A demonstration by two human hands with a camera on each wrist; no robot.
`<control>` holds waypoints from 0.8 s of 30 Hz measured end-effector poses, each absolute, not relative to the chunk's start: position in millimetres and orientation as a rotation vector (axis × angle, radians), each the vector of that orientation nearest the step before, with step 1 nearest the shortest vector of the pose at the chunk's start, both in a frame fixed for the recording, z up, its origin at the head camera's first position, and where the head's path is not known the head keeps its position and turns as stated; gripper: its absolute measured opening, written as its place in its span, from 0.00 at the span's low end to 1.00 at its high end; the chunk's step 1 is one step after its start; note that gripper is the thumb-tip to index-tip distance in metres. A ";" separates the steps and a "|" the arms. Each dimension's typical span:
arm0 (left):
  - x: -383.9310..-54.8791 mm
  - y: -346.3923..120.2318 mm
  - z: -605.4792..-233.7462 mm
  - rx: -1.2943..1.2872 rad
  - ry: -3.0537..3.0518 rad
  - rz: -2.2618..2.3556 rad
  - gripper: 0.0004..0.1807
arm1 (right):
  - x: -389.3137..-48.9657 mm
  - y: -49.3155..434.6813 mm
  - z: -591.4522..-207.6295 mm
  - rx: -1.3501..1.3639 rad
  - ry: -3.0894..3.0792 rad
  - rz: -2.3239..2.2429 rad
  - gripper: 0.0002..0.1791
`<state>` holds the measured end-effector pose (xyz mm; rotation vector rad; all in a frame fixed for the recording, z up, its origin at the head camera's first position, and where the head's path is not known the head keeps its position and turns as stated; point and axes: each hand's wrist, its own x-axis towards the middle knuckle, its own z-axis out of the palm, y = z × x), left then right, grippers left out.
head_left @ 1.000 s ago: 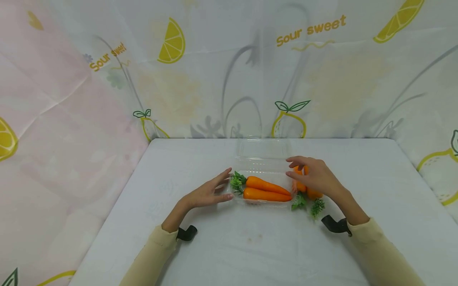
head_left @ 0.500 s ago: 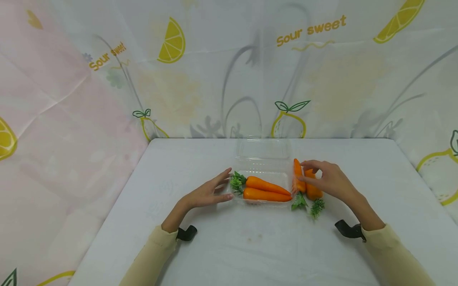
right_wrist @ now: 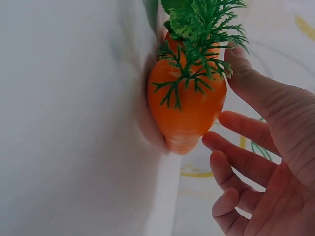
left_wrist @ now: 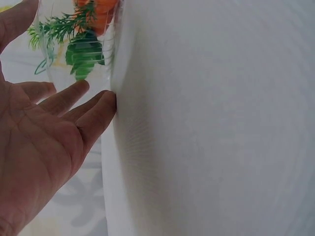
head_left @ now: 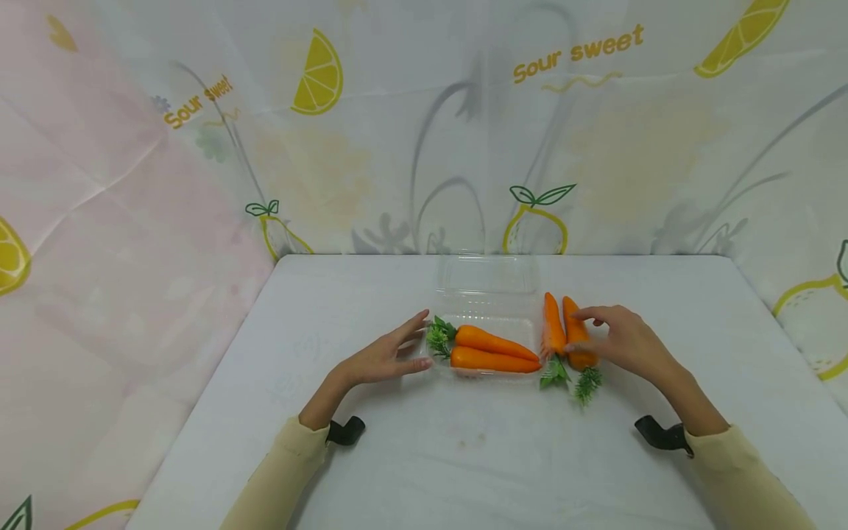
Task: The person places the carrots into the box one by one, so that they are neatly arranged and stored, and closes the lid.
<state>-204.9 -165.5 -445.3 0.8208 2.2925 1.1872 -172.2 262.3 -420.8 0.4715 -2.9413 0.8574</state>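
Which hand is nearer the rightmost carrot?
Right: the right hand is at the rightmost carrot; the left hand is across the clear container, by its left end.

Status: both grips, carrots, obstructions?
Left grip beside clear box, two carrots inside. Right grip at outer loose carrot, firm hold unclear. Inner loose carrot lies between that one and box.

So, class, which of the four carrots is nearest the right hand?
The rightmost carrot, at the right hand; another carrot lies between it and the box, and the other two lie inside.
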 end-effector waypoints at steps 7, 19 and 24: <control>-204.1 -165.1 -444.0 0.818 2.288 1.191 0.52 | -170.6 267.4 -422.5 0.484 -2.953 0.864 0.33; -203.8 -164.1 -444.6 0.828 2.288 1.194 0.51 | -167.7 277.6 -422.1 0.377 -3.052 0.893 0.32; -203.4 -164.3 -444.1 0.825 2.290 1.190 0.51 | -165.6 283.7 -421.9 0.377 -3.046 0.904 0.31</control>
